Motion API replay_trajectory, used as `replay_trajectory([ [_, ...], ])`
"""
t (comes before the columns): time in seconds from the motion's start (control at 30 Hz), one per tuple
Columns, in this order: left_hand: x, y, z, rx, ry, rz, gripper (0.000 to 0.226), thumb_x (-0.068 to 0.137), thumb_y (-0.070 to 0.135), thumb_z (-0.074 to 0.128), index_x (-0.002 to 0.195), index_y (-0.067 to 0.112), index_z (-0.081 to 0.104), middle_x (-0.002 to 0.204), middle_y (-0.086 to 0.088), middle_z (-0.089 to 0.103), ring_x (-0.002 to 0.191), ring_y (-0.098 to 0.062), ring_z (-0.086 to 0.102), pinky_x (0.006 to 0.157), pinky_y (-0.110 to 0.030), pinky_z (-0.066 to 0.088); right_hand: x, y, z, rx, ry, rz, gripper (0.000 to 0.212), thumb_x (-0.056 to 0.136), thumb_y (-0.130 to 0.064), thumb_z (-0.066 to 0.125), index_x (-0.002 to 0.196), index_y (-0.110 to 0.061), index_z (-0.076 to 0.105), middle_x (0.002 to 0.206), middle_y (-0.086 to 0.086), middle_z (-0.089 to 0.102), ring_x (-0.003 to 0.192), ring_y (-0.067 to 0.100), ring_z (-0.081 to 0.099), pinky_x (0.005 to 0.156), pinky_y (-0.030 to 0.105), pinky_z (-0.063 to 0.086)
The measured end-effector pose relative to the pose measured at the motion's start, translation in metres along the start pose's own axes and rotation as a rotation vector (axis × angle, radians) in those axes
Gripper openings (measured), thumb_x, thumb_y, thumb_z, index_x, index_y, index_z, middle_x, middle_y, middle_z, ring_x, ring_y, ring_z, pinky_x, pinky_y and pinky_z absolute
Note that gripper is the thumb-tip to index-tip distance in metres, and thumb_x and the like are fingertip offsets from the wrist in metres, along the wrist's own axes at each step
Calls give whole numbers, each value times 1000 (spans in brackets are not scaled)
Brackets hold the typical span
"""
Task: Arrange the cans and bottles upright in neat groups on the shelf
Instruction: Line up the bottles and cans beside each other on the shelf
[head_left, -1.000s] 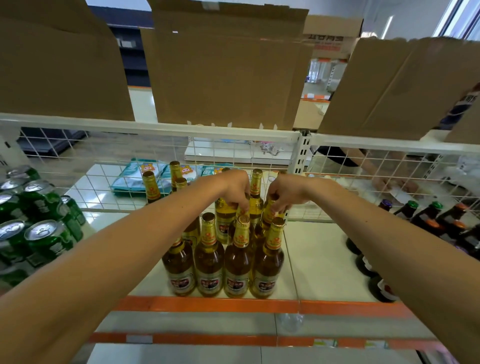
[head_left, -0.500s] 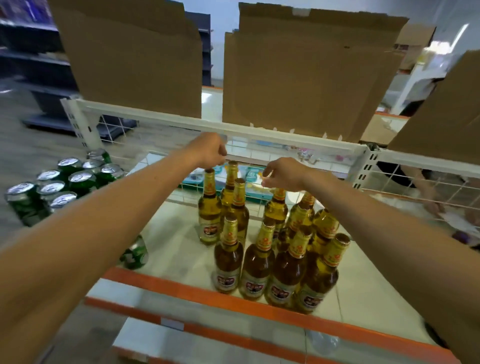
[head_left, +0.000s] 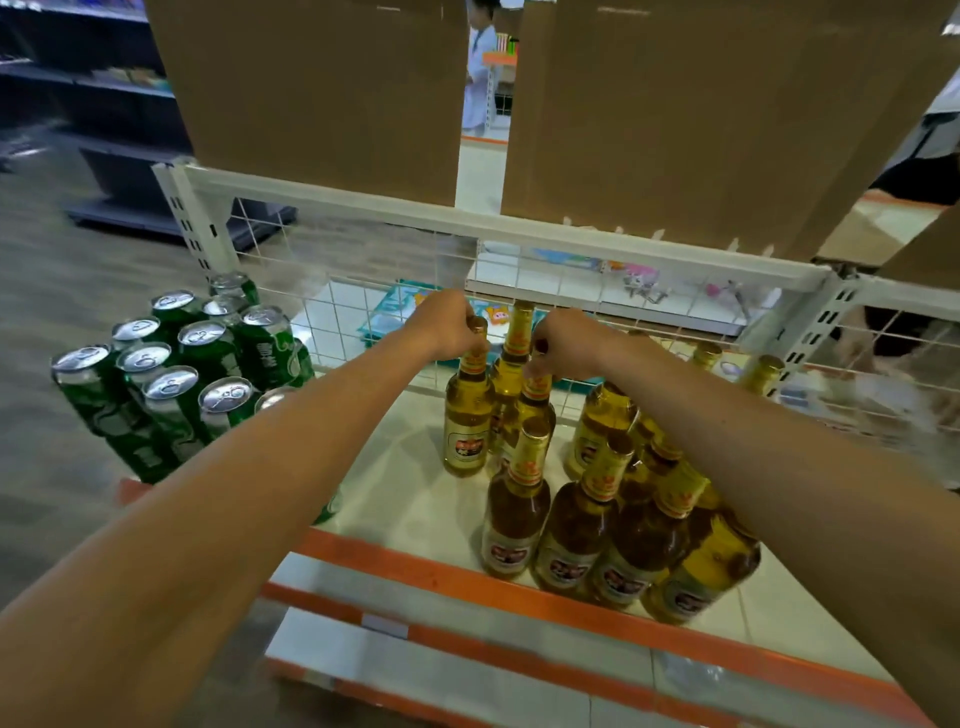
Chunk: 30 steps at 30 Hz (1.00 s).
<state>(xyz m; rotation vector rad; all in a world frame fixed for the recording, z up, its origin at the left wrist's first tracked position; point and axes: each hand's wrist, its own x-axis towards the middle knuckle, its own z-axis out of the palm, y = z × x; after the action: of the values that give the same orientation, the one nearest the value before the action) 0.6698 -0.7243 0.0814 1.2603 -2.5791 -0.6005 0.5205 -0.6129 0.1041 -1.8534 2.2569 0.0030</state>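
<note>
Several amber bottles with gold caps stand upright on the white shelf (head_left: 405, 499). My left hand (head_left: 447, 325) grips the neck of the leftmost bottle (head_left: 466, 415), which stands apart from the others. My right hand (head_left: 563, 340) is closed on the top of a bottle (head_left: 535, 410) just right of it; a third bottle (head_left: 511, 364) stands between and behind them. A tight front row of bottles (head_left: 597, 535) stands near the orange shelf edge. Several green cans (head_left: 176, 374) stand upright in a group at the shelf's left end.
A white wire grid (head_left: 363, 312) closes the shelf's back, with cardboard sheets (head_left: 322, 93) above it. More bottles (head_left: 761, 371) stand at the back right. The orange front edge (head_left: 467, 577) runs below the front row. A person in white stands far behind.
The view has swung left. Both hands have come down from above the bottles onto two bottle necks at the group's back left.
</note>
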Motion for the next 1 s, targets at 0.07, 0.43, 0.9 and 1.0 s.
replay_trajectory([
  [0.07,0,0,0,-9,-6,-2,39,78,35,80,99,2,74,96,-14,70,83,-21,62,72,-37,54,-1,1,-2,-9,-19,12,33,89,-29,71,63,-23,51,67,-3,52,62,11,49,52,25,32],
  [0.43,-26,24,4,-27,-65,102,28,79,25,79,85,-2,74,83,-20,66,75,-24,55,58,-31,39,-32,23,-14,-38,-100,25,29,85,-28,76,107,-8,72,80,-4,63,71,12,60,60,26,44],
  [0.9,-47,73,18,74,-167,310,33,81,19,76,57,17,54,56,2,44,59,-14,44,50,-26,29,-75,49,-9,-114,-89,13,30,85,-32,75,105,-9,72,91,2,67,75,16,56,53,23,39],
  [1.0,-48,74,18,71,-204,311,33,82,19,76,57,21,55,57,3,47,58,-12,45,51,-25,31,-72,48,-7,-112,-93,8,30,83,-33,77,101,-10,73,82,0,67,72,16,58,54,25,41],
])
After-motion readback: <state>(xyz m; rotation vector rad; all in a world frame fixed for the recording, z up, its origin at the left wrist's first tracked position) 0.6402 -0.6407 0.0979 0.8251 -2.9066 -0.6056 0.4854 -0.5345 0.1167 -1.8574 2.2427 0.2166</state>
